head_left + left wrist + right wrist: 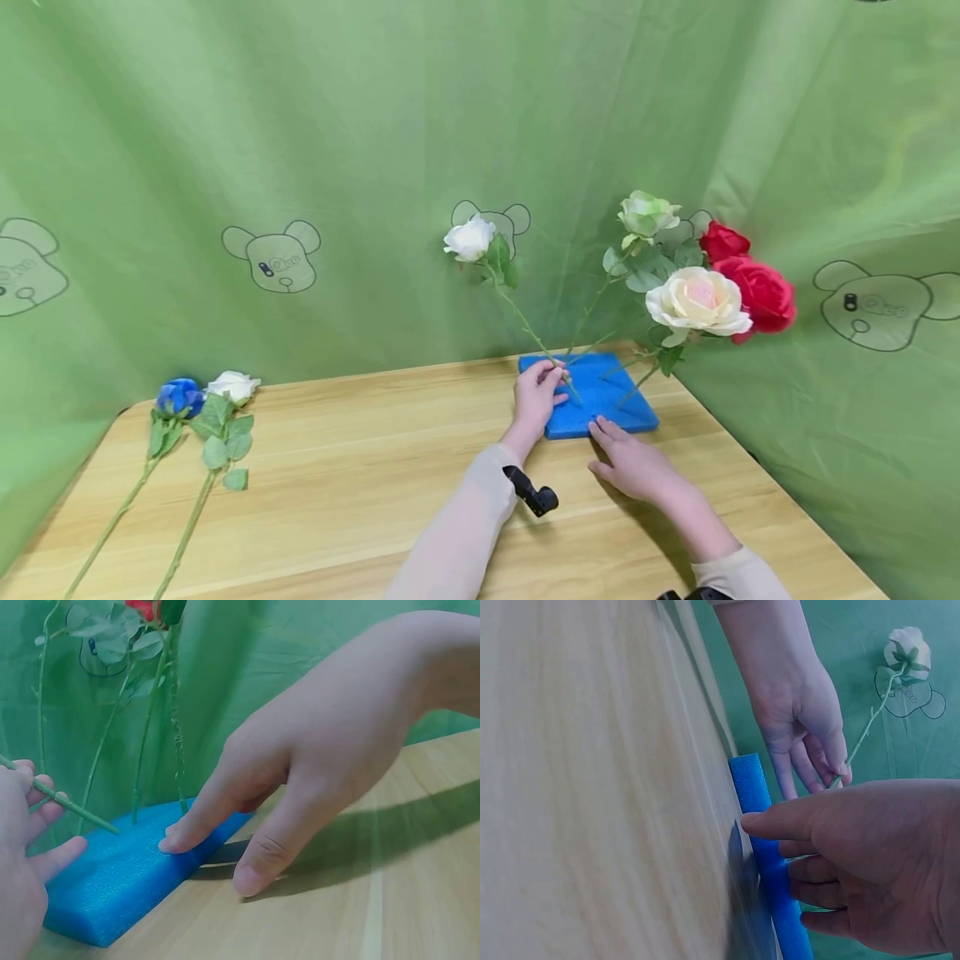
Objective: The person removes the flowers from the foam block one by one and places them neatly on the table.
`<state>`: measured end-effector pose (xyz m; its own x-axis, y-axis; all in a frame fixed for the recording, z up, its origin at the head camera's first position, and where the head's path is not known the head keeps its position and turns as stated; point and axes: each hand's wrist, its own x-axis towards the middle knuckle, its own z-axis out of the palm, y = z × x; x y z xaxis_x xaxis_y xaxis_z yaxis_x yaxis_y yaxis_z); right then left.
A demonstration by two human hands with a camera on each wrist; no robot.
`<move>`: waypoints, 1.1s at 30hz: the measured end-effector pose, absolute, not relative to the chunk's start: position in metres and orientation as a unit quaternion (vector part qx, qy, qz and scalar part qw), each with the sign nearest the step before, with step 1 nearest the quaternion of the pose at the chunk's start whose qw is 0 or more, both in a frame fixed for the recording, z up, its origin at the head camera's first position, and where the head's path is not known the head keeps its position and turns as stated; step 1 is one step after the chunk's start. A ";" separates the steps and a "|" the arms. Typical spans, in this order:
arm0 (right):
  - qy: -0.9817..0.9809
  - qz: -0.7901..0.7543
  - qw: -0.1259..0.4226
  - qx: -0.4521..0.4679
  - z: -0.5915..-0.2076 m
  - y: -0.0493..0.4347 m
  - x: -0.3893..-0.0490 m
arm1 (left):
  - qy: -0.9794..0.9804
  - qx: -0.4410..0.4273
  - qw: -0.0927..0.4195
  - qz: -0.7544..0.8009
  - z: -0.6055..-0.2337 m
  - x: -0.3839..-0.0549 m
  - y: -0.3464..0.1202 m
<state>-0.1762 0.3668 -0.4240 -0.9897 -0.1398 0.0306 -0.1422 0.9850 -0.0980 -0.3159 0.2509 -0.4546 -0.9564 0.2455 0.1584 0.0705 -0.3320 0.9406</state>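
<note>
My left hand [536, 396] pinches the stem of a white rose [470, 239] above the left part of a blue foam block [558, 427]. The rose leans left, and in the left wrist view the lower end of its stem [86, 816] overlaps the block's top. With fingers extended, my right hand [637, 462] touches the block's front edge; its thumb points down beside the block. Standing in the foam are a pale green rose [648, 215], a cream rose [699, 302] and red roses [761, 296], which lean to the right.
A blue rose [180, 397] and another white rose [232, 386] lie at the left of the wooden table [375, 467], stems toward the front. A green curtain [375, 125] with bear drawings hangs close behind the table and along its right side.
</note>
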 end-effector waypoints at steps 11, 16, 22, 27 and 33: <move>-0.997 0.056 0.000 0.060 -0.423 0.366 -0.175 | 0.568 0.191 0.075 0.797 -0.456 -0.308 0.224; -0.996 0.058 -0.003 0.061 -0.424 0.366 -0.174 | 0.567 0.196 0.087 0.795 -0.459 -0.303 0.210; -0.996 0.060 -0.001 0.063 -0.425 0.367 -0.175 | 0.564 0.216 0.114 0.789 -0.462 -0.298 0.193; -0.996 0.059 0.002 0.066 -0.427 0.367 -0.175 | 0.563 0.230 0.147 0.780 -0.465 -0.293 0.176; -0.996 0.059 0.011 0.071 -0.425 0.366 -0.174 | 0.561 0.232 0.193 0.771 -0.462 -0.282 0.154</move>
